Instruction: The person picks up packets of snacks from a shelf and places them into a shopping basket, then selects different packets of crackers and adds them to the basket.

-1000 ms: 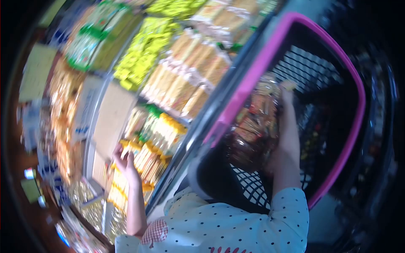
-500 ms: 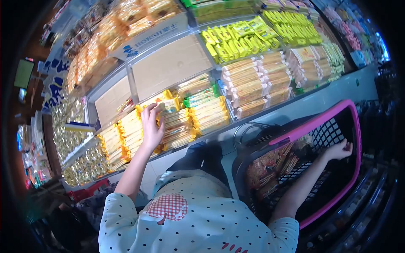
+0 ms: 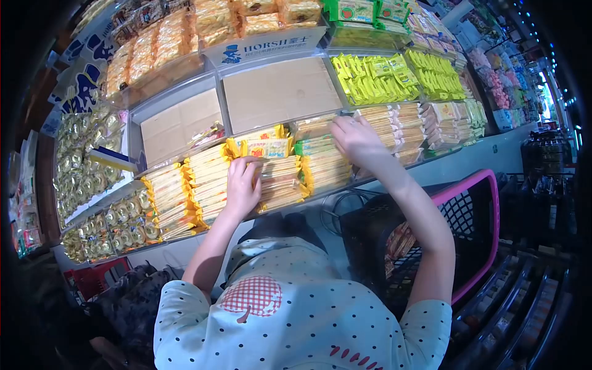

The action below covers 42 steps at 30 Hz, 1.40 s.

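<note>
My left hand (image 3: 245,184) rests on a row of yellow-ended snack packets (image 3: 280,180), its bent fingers a little apart and no packet lifted in them. More yellow packets (image 3: 265,147) lie flat just beyond its fingertips. Further right, my right hand (image 3: 359,143) reaches over the shelf's front part, beside the green-ended packets (image 3: 314,147) and near the packets with white ends (image 3: 404,126). Its fingers are drawn together and bent down; what lies between them, if anything, is hidden.
A black shopping basket with a pink rim (image 3: 495,209) stands below my right arm, with packets (image 3: 401,243) inside. Cardboard-lined bins (image 3: 280,92) and lime-green packets (image 3: 373,77) are behind. Wrapped goods (image 3: 92,166) fill the left side. Another person's arm (image 3: 108,350) shows at lower left.
My right hand has left the basket area and come up to the shelf packets. My left hand has shifted slightly right and nearer the front. The view has turned a little.
</note>
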Available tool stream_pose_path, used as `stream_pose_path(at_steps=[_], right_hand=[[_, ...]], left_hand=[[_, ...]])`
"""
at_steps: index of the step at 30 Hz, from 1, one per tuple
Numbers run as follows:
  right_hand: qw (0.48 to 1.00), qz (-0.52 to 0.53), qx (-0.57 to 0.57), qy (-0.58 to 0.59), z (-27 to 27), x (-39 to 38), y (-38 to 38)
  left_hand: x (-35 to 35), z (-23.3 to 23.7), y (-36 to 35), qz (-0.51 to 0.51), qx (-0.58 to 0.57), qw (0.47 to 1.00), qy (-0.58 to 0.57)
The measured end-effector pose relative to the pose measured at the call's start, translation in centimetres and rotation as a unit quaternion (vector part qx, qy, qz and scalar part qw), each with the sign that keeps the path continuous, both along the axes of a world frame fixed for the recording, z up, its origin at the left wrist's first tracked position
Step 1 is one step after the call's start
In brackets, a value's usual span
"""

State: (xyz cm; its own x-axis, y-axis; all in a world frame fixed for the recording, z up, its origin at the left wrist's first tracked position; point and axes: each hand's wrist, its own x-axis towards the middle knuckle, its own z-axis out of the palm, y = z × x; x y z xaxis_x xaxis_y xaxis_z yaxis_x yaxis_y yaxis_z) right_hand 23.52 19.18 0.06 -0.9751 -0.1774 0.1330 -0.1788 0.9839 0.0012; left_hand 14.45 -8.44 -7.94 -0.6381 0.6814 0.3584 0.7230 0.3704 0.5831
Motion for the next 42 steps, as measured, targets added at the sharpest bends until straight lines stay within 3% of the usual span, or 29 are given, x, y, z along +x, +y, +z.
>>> stream_pose_path(at_steps=[6,9,11,13,17,19,23,28,31,32,33,34,35,36,37,39,40,41,42], right_hand=[[0.990,-0.033,0.071,-0.116,-4.6,-3.8,-0.8],[0.996,0.004,0.079,-0.051,-6.1,-3.7,-0.9],[0.995,-0.025,0.074,-0.065,-6.0,-3.5,-1.5],[0.993,-0.056,0.067,-0.080,-6.2,-3.3,-2.2],[0.984,-0.061,0.162,-0.049,-7.2,-3.6,-2.8],[0.979,-0.063,0.187,-0.048,-7.7,-3.7,-3.1],[0.978,-0.074,0.191,-0.049,-7.8,-3.7,-2.9],[0.977,-0.088,0.193,-0.030,-5.6,-2.1,-2.4],[0.988,-0.124,0.071,0.063,-3.6,-0.7,-2.5],[0.980,-0.195,0.028,0.016,-2.6,-0.2,-2.5],[0.979,-0.201,0.027,0.016,-1.7,0.3,-2.7],[0.949,-0.276,-0.147,0.027,-0.7,0.8,-2.9],[0.885,-0.341,-0.315,0.040,0.4,1.2,-3.2],[0.847,-0.391,-0.360,-0.004,2.2,1.7,-3.4],[0.844,-0.395,-0.362,-0.003,1.7,2.7,-2.9],[0.644,-0.349,-0.669,0.127,1.0,4.2,-2.4],[0.576,-0.329,-0.733,0.154,1.8,5.1,-3.0],[0.573,-0.332,-0.732,0.162,2.3,6.1,-3.4],[0.518,-0.327,-0.775,0.154,2.6,7.0,-3.6]], left_hand=[[-1.2,0.9,-3.9,0.042,0.051,0.998,0.002],[-1.5,0.8,-6.2,0.071,0.063,0.996,0.000],[-1.5,0.4,-7.2,0.070,0.062,0.995,-0.019],[-1.2,0.1,-7.8,0.060,0.067,0.996,-0.029],[-0.2,-0.3,-7.2,0.021,0.077,0.996,-0.029],[0.5,-0.5,-6.3,-0.038,0.087,0.995,-0.030],[1.6,-0.3,-3.9,-0.140,-0.012,0.990,0.009],[1.0,-2.7,-1.0,-0.171,-0.136,0.974,0.065],[0.6,-3.5,0.0,-0.182,-0.169,0.965,0.087],[0.5,-3.7,0.1,-0.182,-0.174,0.963,0.095],[0.4,-3.8,0.2,-0.188,-0.175,0.962,0.095],[0.3,-3.9,0.3,-0.198,-0.188,0.958,0.083],[0.2,-4.0,0.4,-0.208,-0.201,0.955,0.071],[0.0,-4.0,0.5,-0.213,-0.202,0.953,0.072],[-0.3,-3.8,0.6,-0.216,-0.192,0.956,0.050],[-0.8,-3.0,0.8,-0.227,-0.180,0.956,0.032],[-1.2,-2.4,1.0,-0.208,-0.173,0.962,-0.018],[-1.6,-1.5,1.1,-0.189,-0.166,0.965,-0.067],[-2.0,-0.6,1.3,-0.178,-0.128,0.967,-0.127]])
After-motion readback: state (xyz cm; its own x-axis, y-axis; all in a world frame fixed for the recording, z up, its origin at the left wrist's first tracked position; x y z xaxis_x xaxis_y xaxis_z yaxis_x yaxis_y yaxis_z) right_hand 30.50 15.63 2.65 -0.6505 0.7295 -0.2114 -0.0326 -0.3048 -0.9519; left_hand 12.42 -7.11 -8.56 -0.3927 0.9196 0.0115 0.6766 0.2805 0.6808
